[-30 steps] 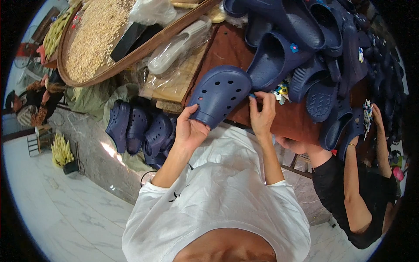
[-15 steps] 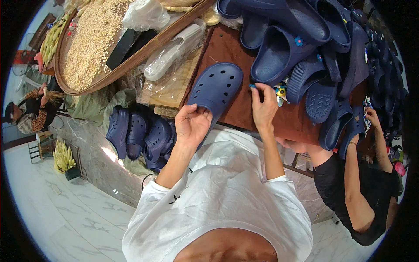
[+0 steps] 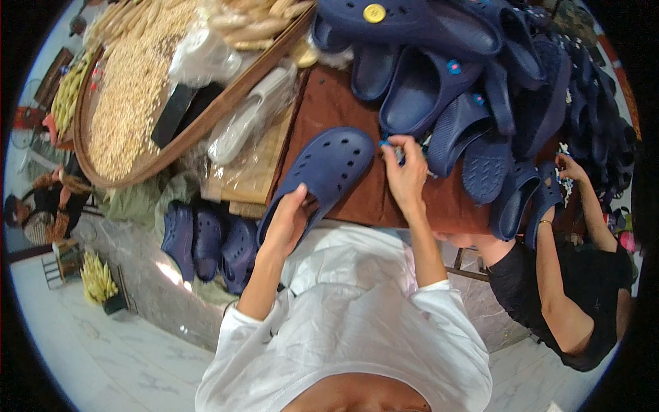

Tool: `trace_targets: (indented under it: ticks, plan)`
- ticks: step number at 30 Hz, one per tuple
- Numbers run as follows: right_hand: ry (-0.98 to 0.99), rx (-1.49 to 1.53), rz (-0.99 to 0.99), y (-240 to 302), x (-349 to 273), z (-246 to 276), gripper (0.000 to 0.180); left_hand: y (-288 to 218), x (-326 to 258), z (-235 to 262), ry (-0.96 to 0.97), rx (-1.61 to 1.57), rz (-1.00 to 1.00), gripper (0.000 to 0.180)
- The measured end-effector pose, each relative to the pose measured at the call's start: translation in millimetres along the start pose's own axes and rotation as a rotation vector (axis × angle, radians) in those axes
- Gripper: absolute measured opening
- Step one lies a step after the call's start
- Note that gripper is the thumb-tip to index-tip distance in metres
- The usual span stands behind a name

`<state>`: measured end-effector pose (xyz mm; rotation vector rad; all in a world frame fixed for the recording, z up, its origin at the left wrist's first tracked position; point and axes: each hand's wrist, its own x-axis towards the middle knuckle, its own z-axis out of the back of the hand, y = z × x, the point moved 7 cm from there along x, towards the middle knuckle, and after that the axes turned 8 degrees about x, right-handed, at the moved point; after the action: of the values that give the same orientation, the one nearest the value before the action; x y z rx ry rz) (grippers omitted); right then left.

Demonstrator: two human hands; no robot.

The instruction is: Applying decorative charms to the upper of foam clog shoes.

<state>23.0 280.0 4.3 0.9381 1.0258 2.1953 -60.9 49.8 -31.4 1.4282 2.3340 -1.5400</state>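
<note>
A navy clog (image 3: 331,159) with round holes in its toe lies over the brown cloth (image 3: 364,202), toe pointing away and to the right. My left hand (image 3: 287,218) grips it near the opening, thumb on top and fingers partly hidden inside. Just right of the toe, my right hand (image 3: 409,173) pinches a small blue shoe charm (image 3: 386,143) between thumb and fingertips, apart from the clog's holes. Other small charms lie partly hidden behind the right hand. A pile of navy clogs (image 3: 419,89) rises beyond it, some bearing flower charms (image 3: 454,66).
At the far left, a wooden tray (image 3: 206,103) holds pale grains. A white clog in clear plastic (image 3: 240,130) lies beside it. More navy clogs (image 3: 180,240) stand below on the left. On the right, a co-worker's hands (image 3: 568,168) hold another navy clog (image 3: 547,196).
The held clog has come nearer and turned more to the right, and my left thumb has shifted onto its upper. My right hand has moved closer to its toe, still pinching the charm.
</note>
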Motion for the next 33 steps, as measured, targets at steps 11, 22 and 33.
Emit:
trace_targets:
  ticks: [11,22,33]
  plan:
    - [0.17,-0.096,0.107,26,-38,0,0.017,-28,-20,2,0.095,0.722,-0.031,0.049]
    - [-0.175,-0.116,0.172,46,13,26,0.064,-4,-4,-6,-0.098,0.31,0.068,0.033]
    - [-0.229,-0.394,0.261,33,68,26,0.067,-4,14,-15,0.052,-0.002,0.092,0.049]
